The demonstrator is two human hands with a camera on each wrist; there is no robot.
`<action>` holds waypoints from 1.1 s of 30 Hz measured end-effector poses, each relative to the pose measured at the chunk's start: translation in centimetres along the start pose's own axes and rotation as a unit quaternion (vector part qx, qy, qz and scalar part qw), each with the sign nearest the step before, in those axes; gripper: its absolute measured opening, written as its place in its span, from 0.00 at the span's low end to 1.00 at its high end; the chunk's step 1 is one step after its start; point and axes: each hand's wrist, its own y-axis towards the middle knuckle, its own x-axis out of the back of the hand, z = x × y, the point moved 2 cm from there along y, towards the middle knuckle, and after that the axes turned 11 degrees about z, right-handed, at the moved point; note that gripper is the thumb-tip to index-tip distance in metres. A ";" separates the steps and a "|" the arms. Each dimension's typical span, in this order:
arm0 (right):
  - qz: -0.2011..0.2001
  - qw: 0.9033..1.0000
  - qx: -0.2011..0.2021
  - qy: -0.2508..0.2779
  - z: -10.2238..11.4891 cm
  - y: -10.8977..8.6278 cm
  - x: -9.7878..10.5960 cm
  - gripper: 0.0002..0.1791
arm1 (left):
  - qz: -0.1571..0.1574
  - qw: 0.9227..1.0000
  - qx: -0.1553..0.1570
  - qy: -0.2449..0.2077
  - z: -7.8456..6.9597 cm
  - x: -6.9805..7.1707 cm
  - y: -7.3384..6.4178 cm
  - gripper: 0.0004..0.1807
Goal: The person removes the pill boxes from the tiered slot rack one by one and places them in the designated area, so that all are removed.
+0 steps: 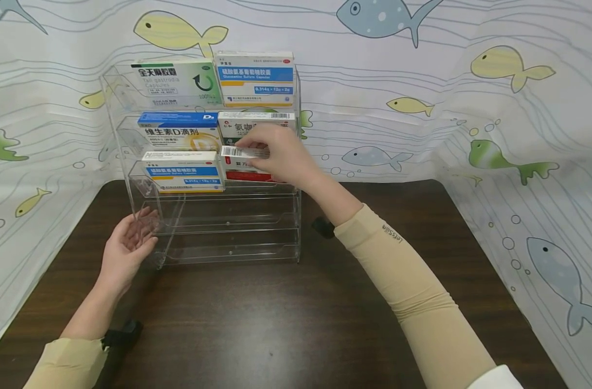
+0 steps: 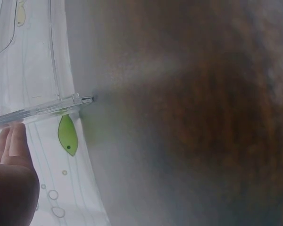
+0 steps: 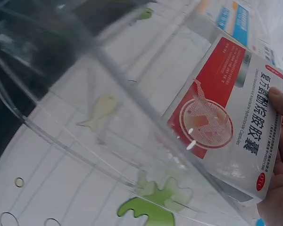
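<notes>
A clear acrylic tiered rack [image 1: 261, 253] stands on the table. My right hand [image 1: 288, 156] pinches a white and red capsule box [image 1: 234, 175] by its upper edge, at the third tier's right side. In the right wrist view, the thumb lies on the printed face of this box [image 3: 240, 117]. My left hand [image 1: 120, 248] grips the rack's left side panel. The left wrist view has its fingers [image 2: 19, 143] along one face of that panel [image 2: 42, 109]. Left of the pinched box is a blue and white glucosamine box [image 1: 184, 173].
On the upper tiers stand a green and white capsule box [image 1: 176, 84], another glucosamine box [image 1: 257, 81], a vitamin D drops box [image 1: 179, 132] and a partly covered white box [image 1: 230, 127]. Behind the dark wooden table [image 1: 257, 324] hangs a fish-print sheet [image 1: 364, 124].
</notes>
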 end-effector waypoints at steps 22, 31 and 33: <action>-0.064 0.997 0.048 0.022 2.5 -1.6 5.4 0.18 | 0.004 1.000 -0.007 -0.009 -0.1 -0.1 0.0 0.35; -0.076 0.995 0.060 0.010 2.2 -3.7 7.4 0.18 | 0.012 1.000 -0.007 -0.001 0.0 -0.1 -0.1 0.35; -0.077 0.995 0.058 0.006 1.9 -4.3 7.8 0.18 | 0.013 1.000 -0.007 -0.002 0.0 0.0 -0.1 0.35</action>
